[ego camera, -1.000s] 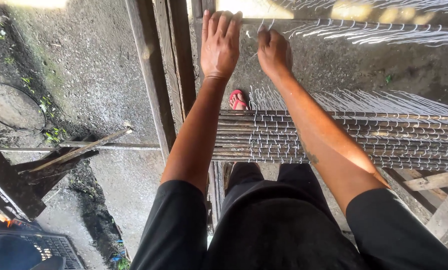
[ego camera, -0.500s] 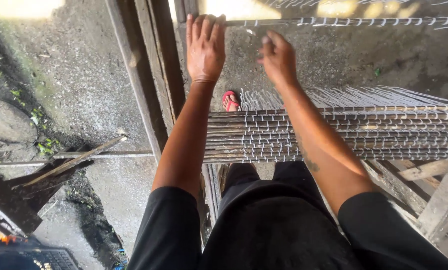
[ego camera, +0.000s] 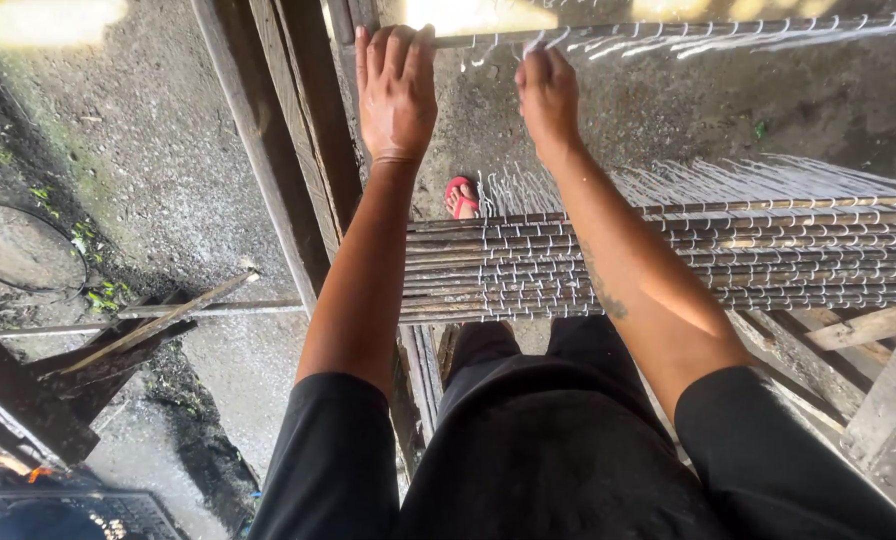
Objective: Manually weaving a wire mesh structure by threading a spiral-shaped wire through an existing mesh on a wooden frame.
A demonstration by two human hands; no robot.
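My left hand (ego camera: 396, 90) lies flat over the left end of a long metal rod (ego camera: 668, 32) hung with several white wire hooks, its fingers curled over the rod. To its right, my right hand (ego camera: 546, 95) is closed with its fingertips pinching one of the wire hooks (ego camera: 528, 45) at the rod. Nearer to me, a stack of similar rods (ego camera: 768, 260) threaded with white wire hooks lies across under my forearms.
Dark wooden beams (ego camera: 288, 150) run away from me on the left. Rough concrete ground (ego camera: 118, 150) lies below, with a foot in a red sandal (ego camera: 460, 197). Wooden slats (ego camera: 868, 400) sit at the lower right, planks (ego camera: 98, 350) and a dark crate (ego camera: 48, 515) at lower left.
Both hands have reached a little farther up to the top rod. The left hand has settled over its end and the right fingers have closed on a hook.
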